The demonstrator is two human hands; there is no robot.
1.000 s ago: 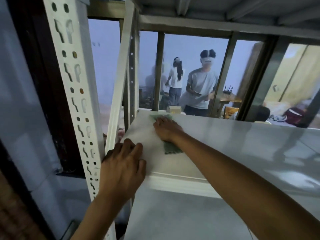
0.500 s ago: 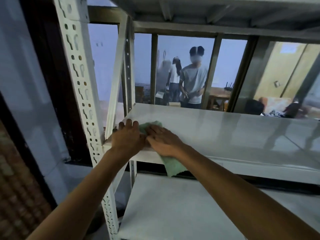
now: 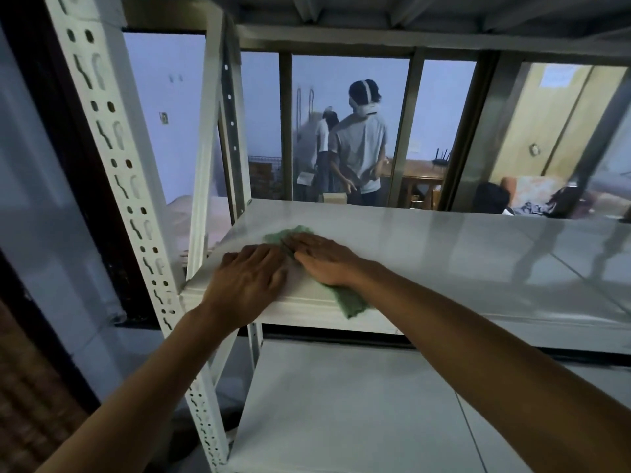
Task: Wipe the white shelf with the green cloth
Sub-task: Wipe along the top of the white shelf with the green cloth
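Observation:
The white shelf [image 3: 444, 254] is a glossy metal board at chest height in a white slotted rack. The green cloth [image 3: 353, 302] lies near its front left corner. One end shows beyond my fingers, and the other hangs over the shelf's front lip. My right hand [image 3: 324, 262] presses flat on the cloth, palm down, covering its middle. My left hand [image 3: 247, 279] lies flat on the shelf's front left corner just left of the right hand. Its fingertips reach the cloth's edge and it holds nothing.
A white slotted upright [image 3: 136, 213] stands at the shelf's left front corner, with a diagonal brace [image 3: 205, 148] behind it. A lower shelf [image 3: 341, 404] sits below and another board runs overhead. Behind the rack's glass, two people [image 3: 358, 145] stand in another room.
My right hand has drawn the cloth from the shelf's back toward the front edge, so one end now hangs over the lip. My left hand slid forward beside it.

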